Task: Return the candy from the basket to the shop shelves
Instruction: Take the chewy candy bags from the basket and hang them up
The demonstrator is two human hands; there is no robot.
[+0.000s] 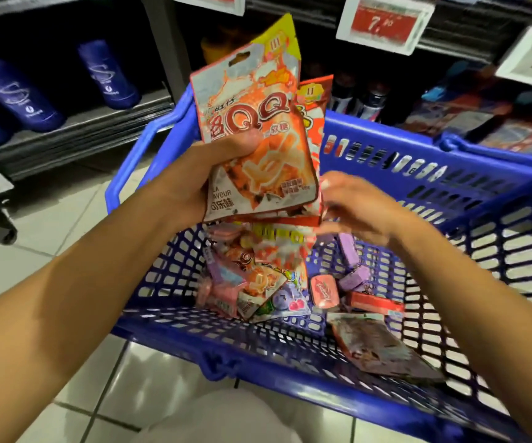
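Pale glossy floor tiles [66, 219] with dark grout reflect overhead light. Left of the grey shelf post [165, 43], dark shelves [76, 129] carry blue bottles [108, 75]; right of it, white-framed price tags [383, 24] hang above dim, crowded shelving.

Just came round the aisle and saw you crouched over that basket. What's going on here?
A person is emptying a blue shopping basket of candy. The left hand holds up a small stack of candy packets, an orange QQ gummy bag in front. The right hand, blurred, is open beside the stack's lower edge. More sweets lie in the basket; none of the held packets is on a shelf yet.
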